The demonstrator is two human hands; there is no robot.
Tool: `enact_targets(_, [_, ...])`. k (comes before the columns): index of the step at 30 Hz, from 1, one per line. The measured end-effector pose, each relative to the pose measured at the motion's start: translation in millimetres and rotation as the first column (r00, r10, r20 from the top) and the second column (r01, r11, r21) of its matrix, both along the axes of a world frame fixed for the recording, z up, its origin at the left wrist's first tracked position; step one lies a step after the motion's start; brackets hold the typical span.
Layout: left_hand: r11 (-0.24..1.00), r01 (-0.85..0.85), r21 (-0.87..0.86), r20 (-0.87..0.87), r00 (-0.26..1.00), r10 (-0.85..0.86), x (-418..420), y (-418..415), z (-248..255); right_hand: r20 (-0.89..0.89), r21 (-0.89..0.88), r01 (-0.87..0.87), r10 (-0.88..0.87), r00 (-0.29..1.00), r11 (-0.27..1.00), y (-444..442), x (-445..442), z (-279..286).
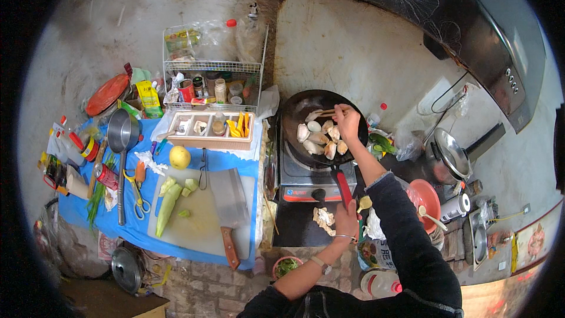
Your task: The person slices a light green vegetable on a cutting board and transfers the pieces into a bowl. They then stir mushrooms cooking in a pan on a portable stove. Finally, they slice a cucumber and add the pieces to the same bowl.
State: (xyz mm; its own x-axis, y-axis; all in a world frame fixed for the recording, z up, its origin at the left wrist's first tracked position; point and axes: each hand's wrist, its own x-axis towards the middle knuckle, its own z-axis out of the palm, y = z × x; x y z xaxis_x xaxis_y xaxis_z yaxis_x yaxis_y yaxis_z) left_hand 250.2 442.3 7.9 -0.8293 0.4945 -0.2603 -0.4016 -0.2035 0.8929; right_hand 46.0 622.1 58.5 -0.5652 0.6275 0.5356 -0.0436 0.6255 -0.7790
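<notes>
My left hand (346,220) grips the red-and-black handle (342,187) of a dark wok (295,102). The wok sits on a gas stove (289,176). Over its far side, my right hand (347,121) holds wooden chopsticks (329,111), their tips at a pale piece of meat (314,115). Several more pieces of meat (317,138), some browned, lie in the wok beside a smooth white oval thing (314,126) that looks like an egg. Below the stove knob, a crumpled paper (324,220) rests near my left hand.
On the cutting board (198,234) at left lie a cleaver (229,198) and a partly cut green vegetable (168,212). A seasoning box (212,141) stands behind, under a wire rack (212,67). Right of my right arm are a red basin (426,194) and a metal pot (450,154).
</notes>
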Motion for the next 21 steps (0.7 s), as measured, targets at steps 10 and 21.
enact_targets(10, [0.999, 0.011, 0.046, 0.049, 0.999, -0.014, 1.1, 0.2, 8.6, 0.004, -0.177, -0.054, 0.056, 0.998, 0.983, 0.5, -5.3, 20.4])
enact_targets(21, [0.999, -0.001, 0.044, 0.065, 0.998, -0.002, 1.6, -1.6, 7.7, 0.479, 0.614, -0.441, 0.135, 0.867, 0.655, -33.0, 4.1, 5.8])
